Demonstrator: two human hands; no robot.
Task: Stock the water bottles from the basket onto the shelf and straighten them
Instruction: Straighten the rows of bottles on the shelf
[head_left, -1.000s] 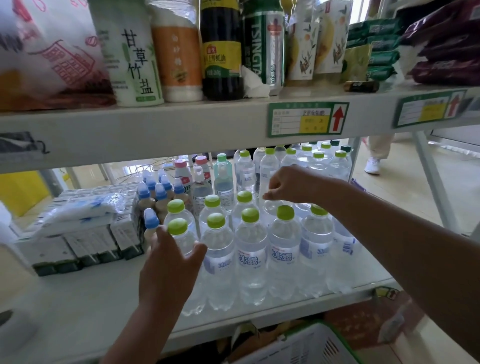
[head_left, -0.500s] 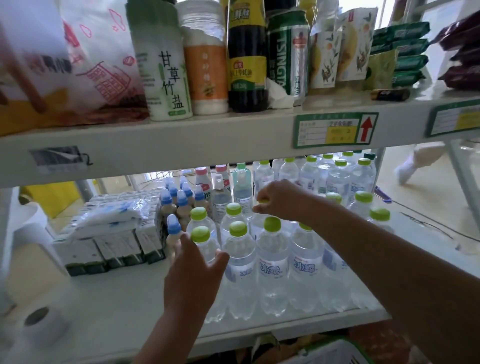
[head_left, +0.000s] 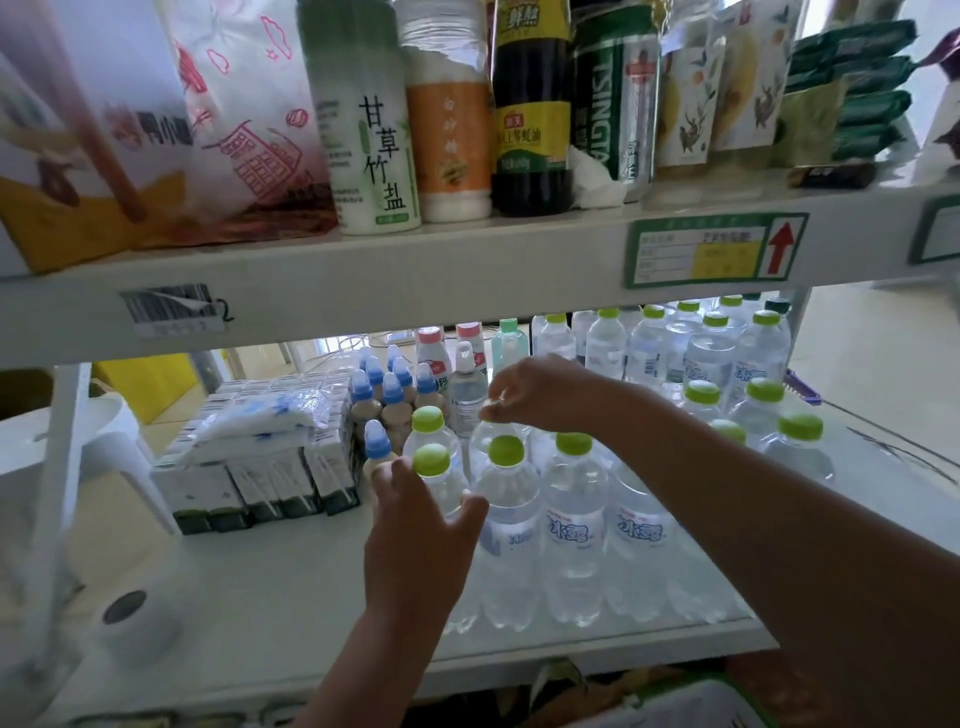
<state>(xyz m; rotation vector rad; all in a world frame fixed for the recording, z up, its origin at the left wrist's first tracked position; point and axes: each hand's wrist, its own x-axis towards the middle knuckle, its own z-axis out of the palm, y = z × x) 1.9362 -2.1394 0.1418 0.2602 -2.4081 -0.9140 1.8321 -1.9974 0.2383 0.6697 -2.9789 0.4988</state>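
Basket (head_left: 670, 706): cut off by bottom edge at 5 o'clock, contents unseen. Left hand (head_left: 415, 540): covers front-left water bottle (head_left: 441, 483) body. Shelf label (head_left: 714, 249), 2 o'clock: print blurred, unreadable.

Setting: small shop or stockroom. White metal shelf unit (head_left: 467, 270) with goods grouped by kind. Green-framed price tag (head_left: 714, 249) with red arrow on the upper shelf edge; barcode sticker (head_left: 169, 306) further left. Upper level: salt canister (head_left: 369, 130), sauce bottle (head_left: 530, 104), beer can (head_left: 615, 93), snack bags. Lower level: many identical water bottles (head_left: 576, 519), stacked cartons (head_left: 260, 483).
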